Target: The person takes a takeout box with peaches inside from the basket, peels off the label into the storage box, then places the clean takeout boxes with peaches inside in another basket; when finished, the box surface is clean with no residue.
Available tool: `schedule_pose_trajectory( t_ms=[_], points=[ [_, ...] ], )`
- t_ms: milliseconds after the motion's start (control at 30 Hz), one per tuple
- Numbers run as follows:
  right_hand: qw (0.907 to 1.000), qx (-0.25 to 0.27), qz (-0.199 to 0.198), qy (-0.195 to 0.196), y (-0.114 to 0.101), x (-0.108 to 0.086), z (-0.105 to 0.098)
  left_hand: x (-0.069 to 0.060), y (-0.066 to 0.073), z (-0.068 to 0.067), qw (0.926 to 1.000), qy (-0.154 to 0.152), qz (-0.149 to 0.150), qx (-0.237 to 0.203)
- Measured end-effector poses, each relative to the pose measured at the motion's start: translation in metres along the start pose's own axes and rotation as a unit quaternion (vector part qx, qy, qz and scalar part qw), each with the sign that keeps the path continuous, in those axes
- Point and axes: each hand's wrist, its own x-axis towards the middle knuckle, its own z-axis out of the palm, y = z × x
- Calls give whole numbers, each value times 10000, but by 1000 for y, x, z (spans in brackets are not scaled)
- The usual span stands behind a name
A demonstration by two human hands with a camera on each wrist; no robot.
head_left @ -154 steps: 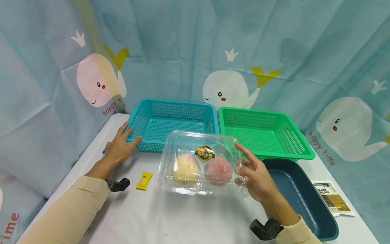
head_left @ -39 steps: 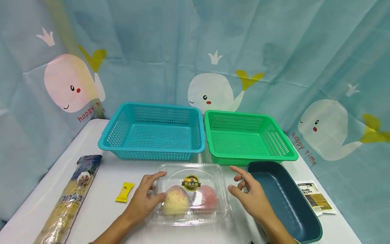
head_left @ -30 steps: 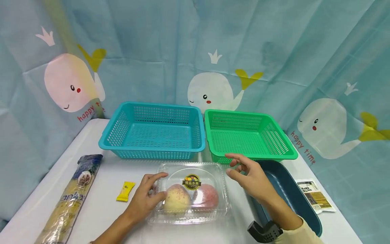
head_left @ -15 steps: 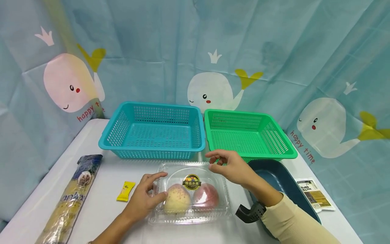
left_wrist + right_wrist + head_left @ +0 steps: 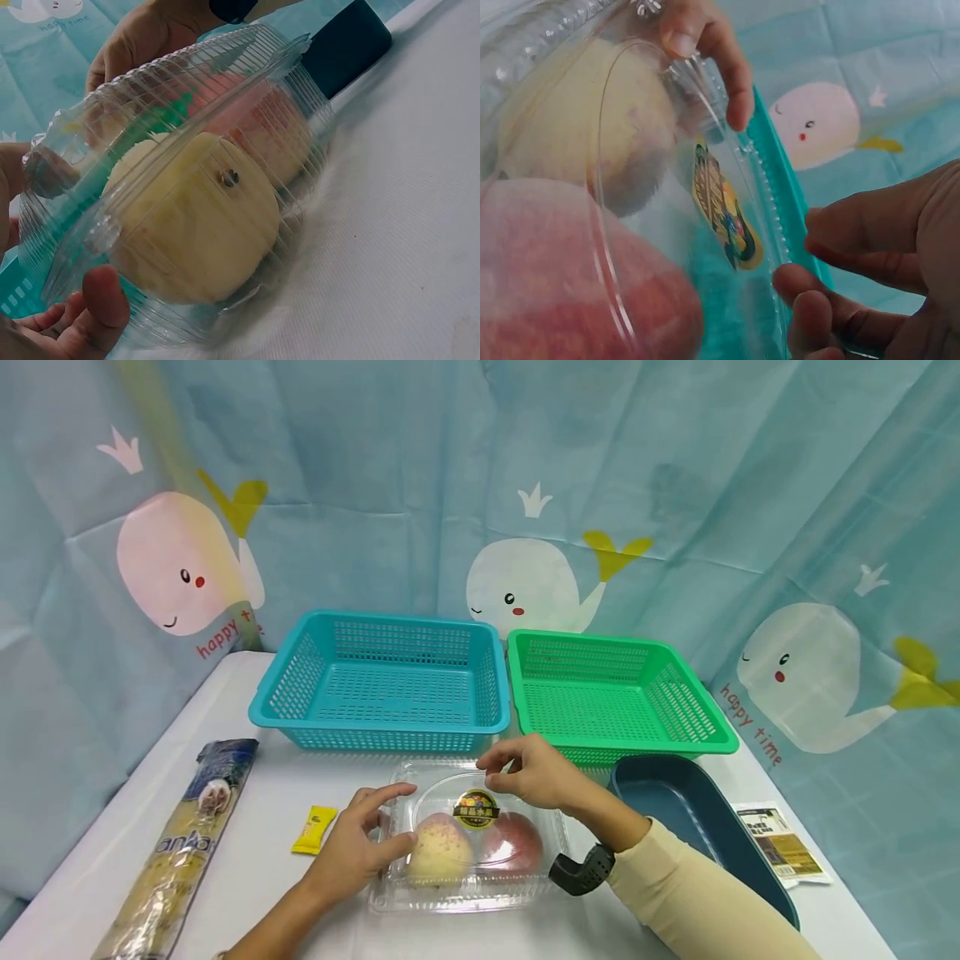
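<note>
A clear plastic clamshell container (image 5: 416, 902) lies on the white table, lid down, with a printed label (image 5: 476, 810) on top. Inside sit a yellow, speckled round fruit (image 5: 438, 852) and a pink one (image 5: 513, 845). My left hand (image 5: 356, 847) holds the container's left side, thumb on the near part and index finger over the lid; the left wrist view has the thumb (image 5: 105, 296) against the plastic. Above the lid's back edge is my right hand (image 5: 536, 772), fingers bent. In the right wrist view a gap shows between its fingertips, beside the rim.
Behind stand a blue basket (image 5: 378, 727) and a green basket (image 5: 622, 746). A dark blue tub (image 5: 678, 810) is at right, partly behind the right forearm, with a white-brown packet (image 5: 783, 843) beyond. At left lie a long pasta packet (image 5: 180, 852) and a small yellow wrapped piece (image 5: 315, 829).
The container was held up in front of the baskets and now lies on the table. My left hand came from the blue basket to its side. My right hand moved left over the lid's back edge.
</note>
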Motion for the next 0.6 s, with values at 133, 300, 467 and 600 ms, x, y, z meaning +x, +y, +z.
schedule_pose_trajectory(
  t_ms=[133,300,467,600],
  points=[
    [9997,-183,75,-120,-1,2,5,0,3,0,9998,-75,-168,-53],
    [9986,-453,234,-132,-5,3,10,-1,6,0,9983,-152,-452,-348],
    [9973,-644,338,-23,-8,5,15,-1,6,-1,9964,-183,-606,-564],
    [9969,-685,371,64,-8,6,18,0,4,-1,9960,-169,-617,-624]
  ],
)
